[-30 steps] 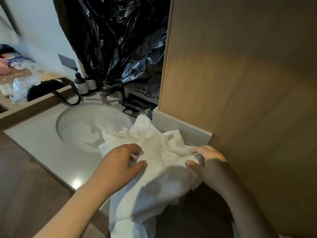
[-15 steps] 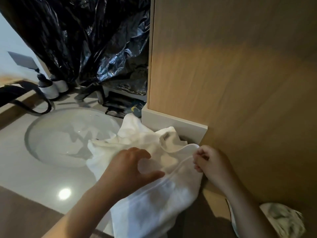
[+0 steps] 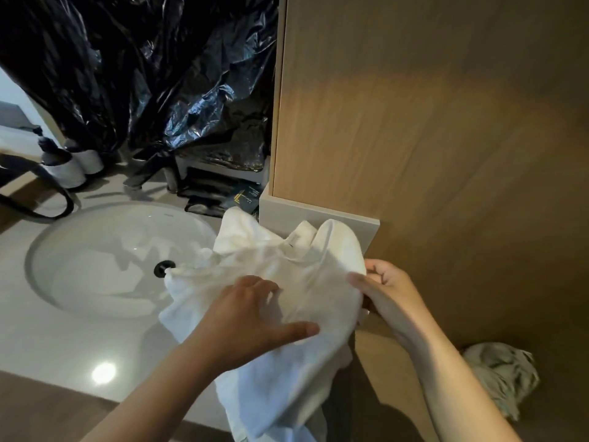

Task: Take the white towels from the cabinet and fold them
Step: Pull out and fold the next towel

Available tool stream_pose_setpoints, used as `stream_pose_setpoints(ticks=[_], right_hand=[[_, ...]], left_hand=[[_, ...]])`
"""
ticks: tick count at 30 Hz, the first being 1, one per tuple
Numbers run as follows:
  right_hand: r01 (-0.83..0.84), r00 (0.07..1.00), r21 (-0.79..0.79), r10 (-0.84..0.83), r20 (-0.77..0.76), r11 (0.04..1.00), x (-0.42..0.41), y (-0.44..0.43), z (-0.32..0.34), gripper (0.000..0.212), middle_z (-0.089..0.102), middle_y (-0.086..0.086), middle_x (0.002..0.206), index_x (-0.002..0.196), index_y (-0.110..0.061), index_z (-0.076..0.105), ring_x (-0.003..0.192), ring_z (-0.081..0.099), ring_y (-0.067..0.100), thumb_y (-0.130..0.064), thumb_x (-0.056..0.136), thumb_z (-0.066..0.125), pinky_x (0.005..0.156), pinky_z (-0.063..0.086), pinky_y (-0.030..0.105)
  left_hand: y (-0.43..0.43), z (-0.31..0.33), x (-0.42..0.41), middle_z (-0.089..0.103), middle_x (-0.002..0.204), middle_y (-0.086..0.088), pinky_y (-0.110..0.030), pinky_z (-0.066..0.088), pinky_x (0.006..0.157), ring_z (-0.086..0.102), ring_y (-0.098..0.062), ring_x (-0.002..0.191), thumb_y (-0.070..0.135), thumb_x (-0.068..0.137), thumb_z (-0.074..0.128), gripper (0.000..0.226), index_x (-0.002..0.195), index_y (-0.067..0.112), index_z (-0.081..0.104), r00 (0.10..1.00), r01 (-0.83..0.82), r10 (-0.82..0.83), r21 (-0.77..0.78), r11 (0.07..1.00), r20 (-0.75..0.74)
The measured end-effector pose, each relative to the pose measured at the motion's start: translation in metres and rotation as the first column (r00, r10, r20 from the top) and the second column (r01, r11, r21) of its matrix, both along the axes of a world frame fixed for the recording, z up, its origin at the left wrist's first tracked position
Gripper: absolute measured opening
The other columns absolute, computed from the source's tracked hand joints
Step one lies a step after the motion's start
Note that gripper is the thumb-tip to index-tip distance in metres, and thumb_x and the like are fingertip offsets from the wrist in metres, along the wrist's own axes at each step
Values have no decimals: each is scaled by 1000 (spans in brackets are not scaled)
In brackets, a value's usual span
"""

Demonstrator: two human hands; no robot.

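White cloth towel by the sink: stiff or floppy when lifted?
Probably floppy: the white cloth towel lies crumpled and droops over the grey counter edge. Likely light: the right hand holds its edge by a pinch.

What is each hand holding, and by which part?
Right hand pinches the white towel at its right edge. Left hand only presses on the towel's middle.

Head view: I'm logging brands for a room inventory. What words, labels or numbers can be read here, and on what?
No text here can be read.
Dark card on the counter behind the white towel: a gold mark and lines of print, too small to read.
Tag sewn on the white towel: too blurred to read.
I can make out no other writing.
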State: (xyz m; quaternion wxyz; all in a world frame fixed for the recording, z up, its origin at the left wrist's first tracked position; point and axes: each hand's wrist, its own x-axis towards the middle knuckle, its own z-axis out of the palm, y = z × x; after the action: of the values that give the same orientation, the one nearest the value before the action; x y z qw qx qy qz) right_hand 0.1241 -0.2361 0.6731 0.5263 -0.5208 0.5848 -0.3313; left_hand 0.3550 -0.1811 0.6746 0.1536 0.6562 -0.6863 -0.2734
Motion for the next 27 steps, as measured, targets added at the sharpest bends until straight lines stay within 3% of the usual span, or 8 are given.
stream_pose_setpoints(ticks=[3,6,10,15,17,22,25,27], right_hand=[[-48,998,-71,51,36,996,24,-2,16,47,74,2,105,118,-19,62,98,71,20,-40,77,74,87,58,44],[-98,986,-78,107,126,992,51,-5,29,27,76,5,97,115,-15,63,92,73,21,-19,88,67,86,57,39],[-221,957,-48,227,180,974,60,-5,33,23,75,10,103,118,-12,63,90,72,14,-8,96,58,78,58,25],[-176,903,42,179,-391,983,36,-5,11,44,61,4,130,132,-27,55,120,58,20,-46,92,60,100,49,37],[-130,860,178,200,-470,975,31,1,3,66,41,2,152,148,-24,38,135,44,23,-56,92,54,102,42,33],[4,997,464,35,-76,886,38,8,-33,104,31,1,157,156,-29,8,137,39,29,-68,78,64,93,48,40],[-41,991,462,-21,129,886,48,14,-46,49,61,-4,122,130,-27,45,107,59,15,-43,89,66,85,48,27],[-37,993,400,-10,114,916,49,16,-49,34,70,-1,106,115,-24,58,100,65,16,-35,86,72,86,52,31]], left_hand=[[9,4,-4,46,111,19,-14,38,77,47,-5,105,92,49,54,90,113,29,51,999,-4,4,-4,1000,-49],[13,-1,4,48,112,15,-22,42,78,49,-7,100,73,55,73,78,115,29,51,991,-105,103,-27,994,-84],[14,-15,24,56,95,7,-28,45,73,52,-11,84,78,48,49,77,95,18,57,981,-190,188,-50,980,-55],[16,-28,42,60,103,5,-33,49,79,56,-12,91,71,53,61,73,106,20,59,970,-219,220,21,975,-107],[18,-31,47,60,109,9,-27,47,77,56,-11,97,56,64,76,62,115,26,58,959,-234,239,54,971,-153],[22,-41,53,51,125,15,-19,39,75,53,-14,116,41,73,80,85,143,36,32,950,-255,246,-25,967,-194],[28,-41,48,35,149,1,-28,39,92,37,-18,135,30,67,87,123,152,37,-1,921,-337,285,-178,925,-265],[28,-40,45,24,156,-13,-32,44,92,32,-16,136,18,60,92,128,152,34,6,950,-309,265,-397,864,-163]])
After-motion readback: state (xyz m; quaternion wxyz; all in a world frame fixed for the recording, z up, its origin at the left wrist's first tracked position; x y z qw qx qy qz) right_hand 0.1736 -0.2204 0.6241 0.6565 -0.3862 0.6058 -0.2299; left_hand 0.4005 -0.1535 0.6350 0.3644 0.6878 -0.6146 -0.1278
